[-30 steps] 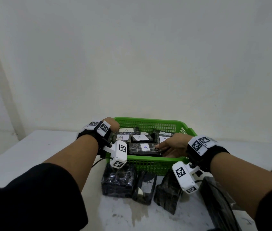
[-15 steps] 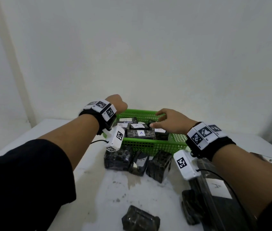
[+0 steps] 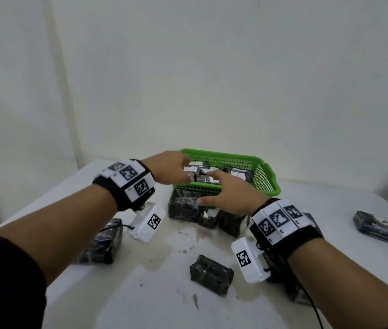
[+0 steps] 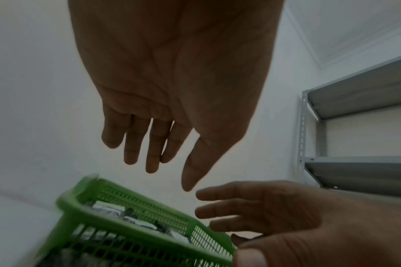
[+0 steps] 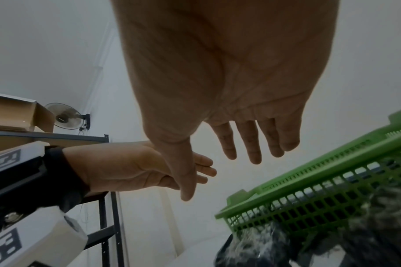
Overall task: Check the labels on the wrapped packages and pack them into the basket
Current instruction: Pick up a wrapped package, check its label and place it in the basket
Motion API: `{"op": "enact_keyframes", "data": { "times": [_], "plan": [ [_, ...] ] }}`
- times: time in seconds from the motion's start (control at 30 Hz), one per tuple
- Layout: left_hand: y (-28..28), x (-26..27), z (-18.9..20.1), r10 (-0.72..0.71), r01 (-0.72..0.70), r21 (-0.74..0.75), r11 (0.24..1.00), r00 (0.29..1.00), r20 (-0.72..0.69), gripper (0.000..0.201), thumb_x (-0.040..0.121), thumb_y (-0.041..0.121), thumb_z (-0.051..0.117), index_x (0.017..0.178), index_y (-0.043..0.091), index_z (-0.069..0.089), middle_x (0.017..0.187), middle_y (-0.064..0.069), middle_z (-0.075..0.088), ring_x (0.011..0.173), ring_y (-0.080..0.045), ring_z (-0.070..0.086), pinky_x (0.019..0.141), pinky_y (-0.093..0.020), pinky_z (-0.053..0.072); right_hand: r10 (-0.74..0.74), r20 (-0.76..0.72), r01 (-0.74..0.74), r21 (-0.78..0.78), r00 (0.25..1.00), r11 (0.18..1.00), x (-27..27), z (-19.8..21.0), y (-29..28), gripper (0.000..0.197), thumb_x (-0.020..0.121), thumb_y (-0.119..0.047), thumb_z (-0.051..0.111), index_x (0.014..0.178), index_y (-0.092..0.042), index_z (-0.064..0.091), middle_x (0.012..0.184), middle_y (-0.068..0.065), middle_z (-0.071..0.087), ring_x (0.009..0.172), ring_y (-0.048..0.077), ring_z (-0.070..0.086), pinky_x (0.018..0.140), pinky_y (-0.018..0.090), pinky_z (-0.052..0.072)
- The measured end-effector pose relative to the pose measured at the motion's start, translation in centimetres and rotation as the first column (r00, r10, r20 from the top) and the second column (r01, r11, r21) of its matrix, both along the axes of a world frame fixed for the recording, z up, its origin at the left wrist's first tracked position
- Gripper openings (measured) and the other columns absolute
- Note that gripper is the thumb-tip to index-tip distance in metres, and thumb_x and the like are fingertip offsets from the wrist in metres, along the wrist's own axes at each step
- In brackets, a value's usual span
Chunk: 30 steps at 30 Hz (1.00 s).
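Note:
A green mesh basket [image 3: 267,179] stands at the back of the white table and holds several black wrapped packages with white labels [image 3: 238,175]. My left hand [image 3: 171,167] hovers above the basket's left corner, fingers straight and empty, as the left wrist view shows [image 4: 154,144]. My right hand [image 3: 226,193] hovers over the basket's front wall, fingers spread and empty [image 5: 252,142]. Three wrapped packages [image 3: 183,207] lean against the basket's front. One more package [image 3: 210,274] lies loose on the table near me.
Another wrapped package [image 3: 102,243] lies under my left forearm, and a long labelled package [image 3: 383,229] lies at the right. A dark package [image 3: 292,288] sits beneath my right wrist. Metal shelving [image 4: 354,126] stands to the right, a shelf with a fan [image 5: 65,119] to the left.
Both hands have lifted out of the basket and pulled back toward me, now empty and open. The head view has tilted down, showing more of the table and loose packages.

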<state>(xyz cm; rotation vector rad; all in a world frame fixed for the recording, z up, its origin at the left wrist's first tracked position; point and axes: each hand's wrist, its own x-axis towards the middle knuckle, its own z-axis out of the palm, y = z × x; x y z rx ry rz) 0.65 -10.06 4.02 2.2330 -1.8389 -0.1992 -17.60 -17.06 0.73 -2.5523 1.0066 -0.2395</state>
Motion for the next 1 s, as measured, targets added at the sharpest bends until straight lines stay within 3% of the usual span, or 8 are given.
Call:
{"op": "enact_keyframes", "data": {
  "times": [0.2, 0.4, 0.53, 0.6, 0.7, 0.77, 0.87, 1.0],
  "plan": [
    [1.1, 0.3, -4.1, 0.043, -0.046, 0.086, 0.995, 0.998, 0.042, 0.064, 0.085, 0.033, 0.074, 0.142, 0.012, 0.052, 0.141, -0.007, 0.057, 0.126, -0.024, 0.056, 0.105, -0.037, 0.048, 0.025, -0.093, -0.026, -0.006, 0.995, 1.000, 1.8, -1.8, 1.4, 0.088, 0.087, -0.046, 0.080, 0.159, -0.017, 0.037, 0.156, 0.004, 0.050, 0.139, 0.024, 0.051, 0.109, 0.032, 0.042],
    [-0.1, 0.7, -7.5, 0.076, -0.077, 0.073, 0.994, 0.997, 0.012, 0.051, 0.073, 0.023, 0.083, 0.119, 0.013, 0.064, 0.117, -0.009, 0.069, 0.102, -0.025, 0.066, 0.078, -0.028, 0.052, -0.011, -0.182, 0.014, 0.014, 0.983, 1.000, 3.0, -3.7, 0.8, 0.073, 0.084, -0.034, 0.086, 0.147, -0.015, 0.053, 0.139, 0.006, 0.064, 0.124, 0.026, 0.061, 0.099, 0.031, 0.048],
    [-1.1, 1.1, -9.3, 0.099, -0.098, 0.024, 0.995, 0.995, -0.030, 0.066, 0.070, 0.020, 0.085, 0.130, 0.011, 0.057, 0.133, -0.009, 0.055, 0.115, -0.028, 0.061, 0.095, -0.033, 0.053, -0.019, -0.202, 0.022, 0.014, 0.979, 1.000, 3.9, -4.8, -0.3, 0.065, 0.080, -0.032, 0.089, 0.136, -0.015, 0.061, 0.129, 0.006, 0.069, 0.114, 0.025, 0.066, 0.091, 0.030, 0.050],
    [-1.5, 1.4, -10.0, 0.125, -0.124, 0.018, 0.992, 0.992, -0.007, 0.076, 0.068, 0.020, 0.086, 0.136, 0.012, 0.052, 0.140, -0.009, 0.044, 0.119, -0.029, 0.058, 0.101, -0.036, 0.051, -0.023, -0.189, 0.026, 0.011, 0.982, 1.000, 4.4, -5.1, -0.8, 0.073, 0.078, -0.031, 0.090, 0.141, -0.015, 0.057, 0.134, 0.006, 0.066, 0.119, 0.026, 0.064, 0.095, 0.031, 0.050],
    [-1.7, 1.7, -10.7, 0.148, -0.148, 0.001, 0.989, 0.989, 0.012, 0.081, 0.067, 0.017, 0.086, 0.138, 0.012, 0.048, 0.141, -0.011, 0.039, 0.116, -0.031, 0.059, 0.100, -0.040, 0.052, -0.040, -0.159, 0.041, 0.001, 0.986, 0.999, 4.8, -5.5, -1.4, 0.090, 0.077, -0.030, 0.091, 0.153, -0.012, 0.046, 0.147, 0.008, 0.052, 0.132, 0.029, 0.055, 0.109, 0.036, 0.045],
    [-1.6, 1.8, -11.0, 0.161, -0.161, 0.008, 0.987, 0.987, -0.027, 0.081, 0.067, 0.016, 0.086, 0.138, 0.012, 0.047, 0.136, -0.011, 0.037, 0.113, -0.031, 0.059, 0.098, -0.039, 0.053, -0.042, -0.154, 0.044, 0.012, 0.987, 0.999, 4.8, -5.7, -1.7, 0.100, 0.076, -0.031, 0.092, 0.158, -0.011, 0.039, 0.151, 0.009, 0.044, 0.137, 0.030, 0.050, 0.114, 0.037, 0.042],
    [-1.2, 2.3, -11.5, 0.188, -0.188, 0.013, 0.982, 0.976, -0.114, 0.076, 0.065, 0.021, 0.088, 0.131, 0.016, 0.049, 0.129, -0.008, 0.041, 0.110, -0.027, 0.057, 0.094, -0.037, 0.054, -0.038, -0.090, 0.045, 0.075, 0.995, 0.996, 4.4, -5.7, -2.1, 0.099, 0.074, -0.023, 0.094, 0.157, -0.011, 0.040, 0.151, 0.007, 0.047, 0.137, 0.028, 0.052, 0.113, 0.036, 0.045],
    [-0.4, 2.9, -11.3, 0.118, -0.151, -0.056, 0.987, 0.914, -0.387, 0.069, 0.066, 0.022, 0.089, 0.126, 0.020, 0.055, 0.116, 0.002, 0.061, 0.095, -0.015, 0.059, 0.075, -0.020, 0.047, -0.021, -0.008, 0.022, 0.141, 1.000, 0.990, 3.5, -5.4, -2.5, 0.093, 0.076, -0.023, 0.093, 0.155, -0.016, 0.043, 0.148, 0.003, 0.055, 0.131, 0.022, 0.056, 0.106, 0.030, 0.046]
  ]
}}
